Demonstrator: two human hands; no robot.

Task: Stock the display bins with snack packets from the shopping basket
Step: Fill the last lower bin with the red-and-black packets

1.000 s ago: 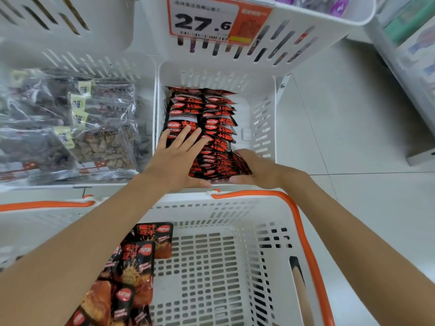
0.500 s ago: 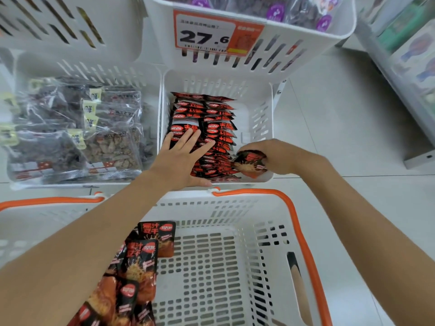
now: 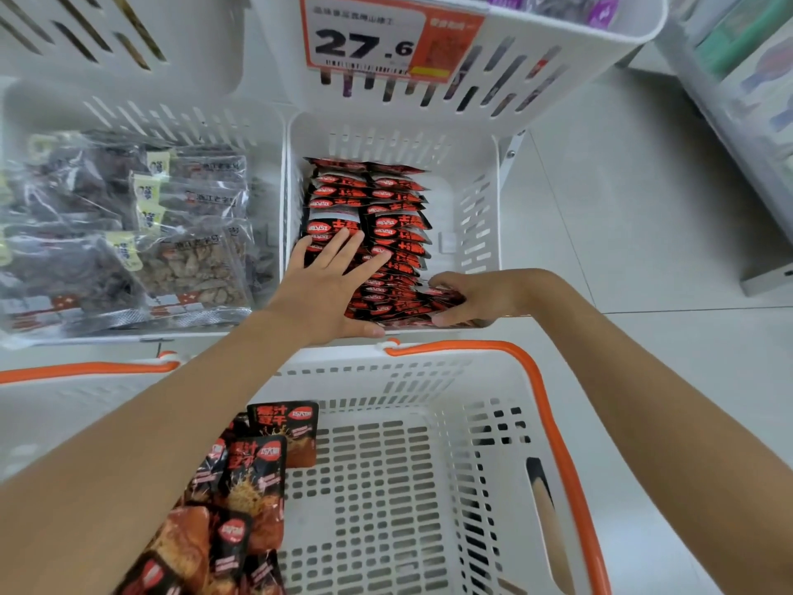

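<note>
Packets (image 3: 388, 227) fill the display bin (image 3: 476, 165): left hand (image 3: 326, 289) pressing them, fingers spread flat; right hand (image 3: 476, 296) curled around several at the bin's front.

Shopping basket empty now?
No, several red-and-black snack packets lie piled in the left side of the shopping basket.

The floor (image 3: 622, 216) is laid in large, pale grey tiles with a dull sheen, divided by thin dark grout lines (image 3: 686, 310). Along the right edge stands a white shelving unit (image 3: 703, 100), its low base (image 3: 768, 280) resting on the tiles, with blurred green and blue packaged goods (image 3: 738, 36) on its shelves. The light is even and soft, casting only faint shadows.
</note>
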